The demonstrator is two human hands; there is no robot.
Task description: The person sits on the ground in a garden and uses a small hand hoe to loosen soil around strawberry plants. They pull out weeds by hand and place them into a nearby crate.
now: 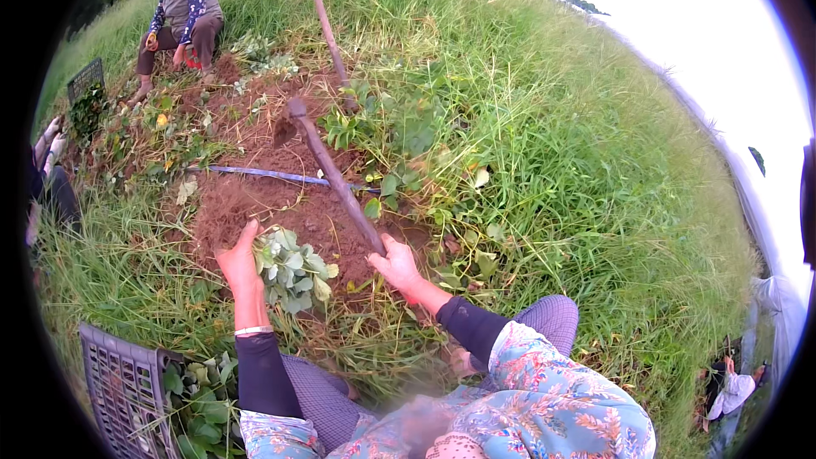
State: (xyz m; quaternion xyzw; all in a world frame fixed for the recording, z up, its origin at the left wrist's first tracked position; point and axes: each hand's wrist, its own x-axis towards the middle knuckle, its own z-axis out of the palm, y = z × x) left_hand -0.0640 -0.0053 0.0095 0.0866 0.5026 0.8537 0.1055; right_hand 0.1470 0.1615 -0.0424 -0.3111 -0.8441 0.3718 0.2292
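Observation:
My left hand (241,264) grips a bunch of uprooted seedlings, whose pale green leaves (294,271) hang to the right of the wrist. Their mass of fine brown roots (223,213) fans out on the far side of the fingers. Closed around the wooden handle of a hoe (338,185) is my right hand (398,262). The hoe's head (290,121) is raised toward the far side, with soil on its blade. Bare reddish soil (312,223) lies between and beyond both hands, crossed by a flat blue drip hose (274,173).
A dark plastic crate (121,389) holding leafy plants stands at lower left. Another crate (86,80) is farther off, near a seated person (185,19) and another person's arms (51,140). A second long handle (325,25) stands upright beyond. Tall grass (593,159) covers the right; another person (732,389) is at lower right.

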